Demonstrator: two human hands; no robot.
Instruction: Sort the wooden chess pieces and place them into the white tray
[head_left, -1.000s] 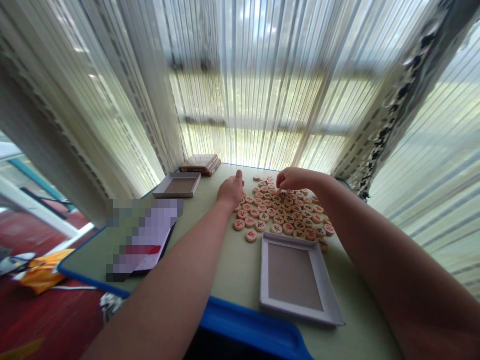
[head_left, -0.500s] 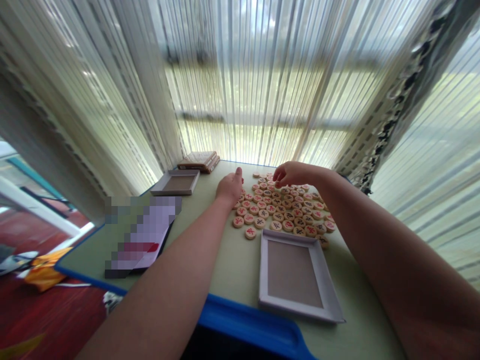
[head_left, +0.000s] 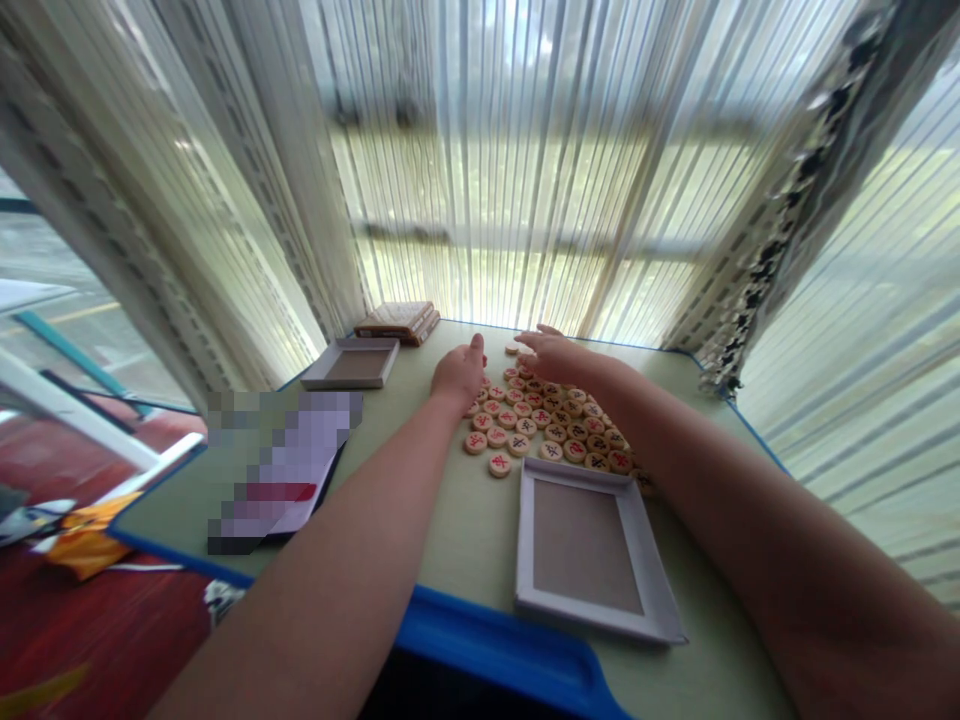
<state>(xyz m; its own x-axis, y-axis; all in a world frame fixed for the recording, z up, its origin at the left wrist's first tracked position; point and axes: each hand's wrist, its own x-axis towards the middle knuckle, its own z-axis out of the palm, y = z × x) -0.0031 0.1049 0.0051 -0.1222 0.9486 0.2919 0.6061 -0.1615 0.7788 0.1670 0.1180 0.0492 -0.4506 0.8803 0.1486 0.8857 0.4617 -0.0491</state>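
Many round wooden Chinese chess pieces [head_left: 541,418] with red or black characters lie in a loose cluster on the table. My left hand [head_left: 459,372] is closed at the cluster's left edge, thumb pointing up. A small reddish bit shows at its fingertips, but what it holds is hidden. Over the far part of the cluster is my right hand [head_left: 553,357], open, palm down with fingers stretched to the left. It and its forearm cover some pieces. In front of the pieces stands a shallow white box tray [head_left: 528,540] with a brown bottom.
Another shallow box part [head_left: 309,382] lies at the far left beside stacked books [head_left: 396,320]. A pixelated flat item [head_left: 300,460] rests on the left of the table [head_left: 450,520]. A blue chair back [head_left: 495,630] stands at the near edge. Curtains [head_left: 525,200] hang behind the table.
My right hand has moved left over the pieces and its fingers have opened out from a pinch. My left hand has stayed in place.
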